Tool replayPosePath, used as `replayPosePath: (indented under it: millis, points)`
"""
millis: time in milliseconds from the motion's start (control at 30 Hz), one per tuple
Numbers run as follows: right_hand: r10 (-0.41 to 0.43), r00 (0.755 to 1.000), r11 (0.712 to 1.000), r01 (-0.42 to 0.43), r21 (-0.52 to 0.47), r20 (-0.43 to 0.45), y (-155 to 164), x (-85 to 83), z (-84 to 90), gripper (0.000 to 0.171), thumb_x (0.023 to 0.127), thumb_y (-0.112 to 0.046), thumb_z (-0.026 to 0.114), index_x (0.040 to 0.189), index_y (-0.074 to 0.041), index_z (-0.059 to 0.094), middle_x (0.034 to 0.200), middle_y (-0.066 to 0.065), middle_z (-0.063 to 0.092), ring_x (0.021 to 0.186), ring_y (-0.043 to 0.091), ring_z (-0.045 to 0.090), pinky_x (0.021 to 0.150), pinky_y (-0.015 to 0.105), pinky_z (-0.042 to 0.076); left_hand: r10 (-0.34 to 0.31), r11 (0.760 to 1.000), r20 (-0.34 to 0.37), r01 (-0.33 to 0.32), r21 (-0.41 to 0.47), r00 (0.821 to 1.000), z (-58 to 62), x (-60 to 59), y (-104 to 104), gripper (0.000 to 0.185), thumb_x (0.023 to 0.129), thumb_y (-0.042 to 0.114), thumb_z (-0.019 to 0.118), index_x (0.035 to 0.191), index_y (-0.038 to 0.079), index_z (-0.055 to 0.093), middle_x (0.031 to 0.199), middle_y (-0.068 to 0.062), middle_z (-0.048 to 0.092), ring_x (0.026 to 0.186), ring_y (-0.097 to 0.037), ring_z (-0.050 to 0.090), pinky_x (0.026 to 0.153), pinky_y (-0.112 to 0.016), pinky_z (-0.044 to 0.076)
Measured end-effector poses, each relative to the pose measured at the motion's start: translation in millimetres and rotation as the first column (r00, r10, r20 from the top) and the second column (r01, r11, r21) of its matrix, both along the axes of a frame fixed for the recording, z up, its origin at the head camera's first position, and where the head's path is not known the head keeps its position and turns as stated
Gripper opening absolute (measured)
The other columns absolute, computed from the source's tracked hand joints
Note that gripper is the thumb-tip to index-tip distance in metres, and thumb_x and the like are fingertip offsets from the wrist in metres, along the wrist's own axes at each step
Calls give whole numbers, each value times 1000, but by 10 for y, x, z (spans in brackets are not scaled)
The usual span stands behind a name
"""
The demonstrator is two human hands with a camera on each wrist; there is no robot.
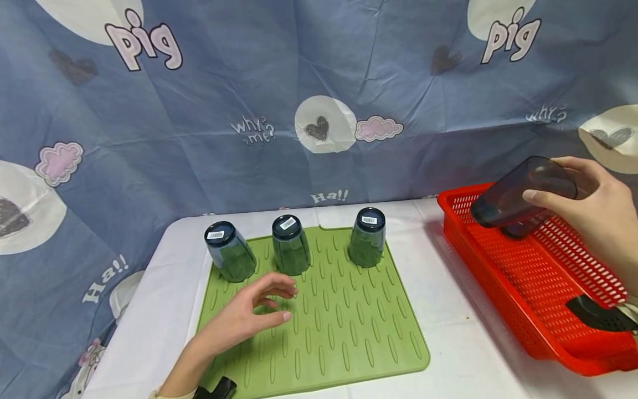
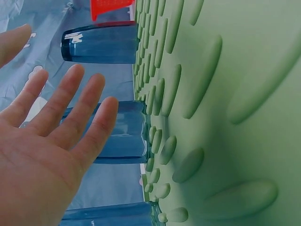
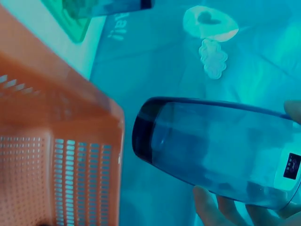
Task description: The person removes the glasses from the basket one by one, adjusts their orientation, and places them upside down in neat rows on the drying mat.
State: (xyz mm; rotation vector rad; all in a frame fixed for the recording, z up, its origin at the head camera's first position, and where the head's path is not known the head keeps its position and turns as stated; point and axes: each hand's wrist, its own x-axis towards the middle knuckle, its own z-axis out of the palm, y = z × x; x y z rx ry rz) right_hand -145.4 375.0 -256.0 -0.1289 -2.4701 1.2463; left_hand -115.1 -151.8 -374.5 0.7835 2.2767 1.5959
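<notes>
Left hand (image 1: pixel 254 316) hovered spread over green mat (image 1: pixel 349 332), holding nothing | right hand (image 1: pixel 593 216) gripped dark tumbler (image 1: pixel 523 194), tilted above red basket (image 1: pixel 538 288) | advice: invert fully, set rim-down beside three upturned tumblers (image 1: pixel 291 245), clear of neighbours.

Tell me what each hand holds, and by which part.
The right hand grips a dark tumbler round its side wall, fingers over it, above the red basket. The left hand holds nothing, over the green mat.

We seem to be at a staged home tabletop: cartoon bedsheet backdrop (image 1: pixel 319 100), white table (image 1: pixel 448 288), green drying mat (image 1: pixel 349 321).
</notes>
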Motion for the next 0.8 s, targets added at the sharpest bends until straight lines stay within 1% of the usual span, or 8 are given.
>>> replayPosePath:
  millis: [333,433,500,567,600,667,733,800]
  points:
    - [40,998,996,-43,-78,-41,-115,102,21,64,88,-7,73,142,-28,44,124,-12,54,99,-3,54,71,2,45,-6,1000,35,6,12,999,-17,-15,-8,43,91,9,70,130,19,55,126,-15,59,117,-36,55,95,-51,48]
    - [70,995,985,-81,-153,-72,-139,114,17,64,88,-1,72,141,-25,46,127,-8,54,102,0,55,73,4,47,-4,1000,45,4,15,999,-24,-22,-10,44,91,9,71,130,20,55,126,-14,59,117,-36,55,95,-52,48]
    - [106,988,956,-133,-260,-115,-162,117,8,63,87,4,70,140,-21,47,127,-5,55,101,1,57,72,6,49,-3,1000,47,3,16,999,-25,-26,-10,44,90,9,71,129,20,55,126,-14,59,117,-36,55,95,-52,48]
    - [147,974,902,-203,-381,-171,-186,121,-3,62,86,10,68,138,-16,48,127,-1,55,99,4,60,71,10,52,-1,1000,43,0,12,999,-22,-31,-11,44,90,9,71,129,20,55,126,-14,59,117,-36,55,95,-52,48]
    - [154,970,885,-220,-410,-188,-200,127,-7,61,86,11,68,137,-15,48,127,0,56,98,5,60,70,11,53,1,1000,41,-1,10,999,-20,-35,-12,44,90,9,71,129,20,55,126,-14,59,117,-36,55,95,-51,48]
    - [170,958,832,-265,-488,-230,-227,136,-17,60,85,14,67,136,-12,49,126,2,56,99,7,61,70,13,54,2,1000,27,-2,6,1000,-17,-42,-16,44,90,9,71,129,20,55,125,-14,59,117,-36,55,94,-50,49]
    - [173,954,817,-278,-505,-246,-251,152,-23,59,85,15,66,136,-11,49,127,3,56,100,9,60,70,14,54,2,1000,16,-2,2,1000,-17,-50,-20,44,90,9,71,129,19,55,125,-14,59,116,-35,56,94,-48,49]
    - [169,953,817,-278,-504,-252,-275,169,-28,59,85,15,66,136,-11,49,127,3,55,101,11,58,70,14,54,2,1000,11,-2,0,1000,-16,-56,-24,43,90,9,71,129,19,55,125,-14,60,116,-34,56,94,-48,49]
